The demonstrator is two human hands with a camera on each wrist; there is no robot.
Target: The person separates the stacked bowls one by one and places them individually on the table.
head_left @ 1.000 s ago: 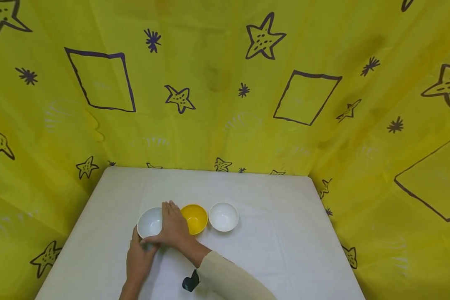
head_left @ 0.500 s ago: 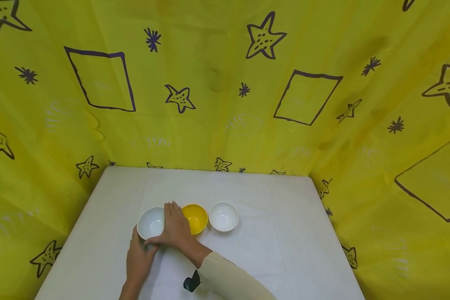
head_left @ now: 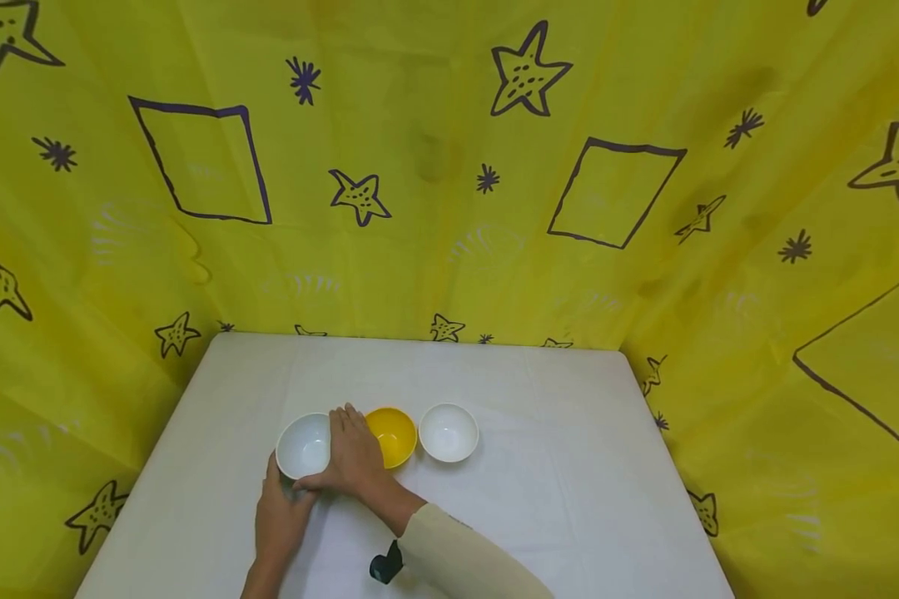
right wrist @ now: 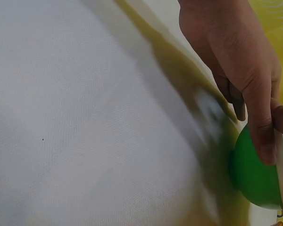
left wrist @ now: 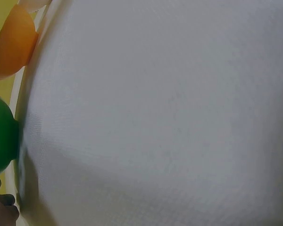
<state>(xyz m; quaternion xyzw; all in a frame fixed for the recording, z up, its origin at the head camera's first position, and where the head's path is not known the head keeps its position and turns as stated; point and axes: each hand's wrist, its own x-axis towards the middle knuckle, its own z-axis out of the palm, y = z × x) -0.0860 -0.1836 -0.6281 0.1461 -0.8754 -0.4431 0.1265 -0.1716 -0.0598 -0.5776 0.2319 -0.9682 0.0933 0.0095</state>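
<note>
A white bowl (head_left: 303,447) appears to sit inside a green bowl (right wrist: 257,172), its pale band showing above the green wall in the right wrist view. My left hand (head_left: 279,516) holds the green bowl from the near left, its thumb lying along the green side. On the right side my right hand (head_left: 352,456) grips the white bowl, thumb at the near rim and fingers along the far right. Part of the left hand's fingers (left wrist: 4,209) shows beside the green bowl in the left wrist view. The right fingers cover the stack's right edge.
Right of the stack, a yellow bowl (head_left: 392,437) stands partly behind the right hand. Beside it is another white bowl (head_left: 449,433). All rest on a white-covered table (head_left: 569,466), enclosed by a yellow patterned curtain (head_left: 419,266). A dark object (head_left: 385,564) shows by the right sleeve.
My right hand has shifted very slightly to the right along the rim. Both hands keep their hold, and the bowls stay nearly where they were.
</note>
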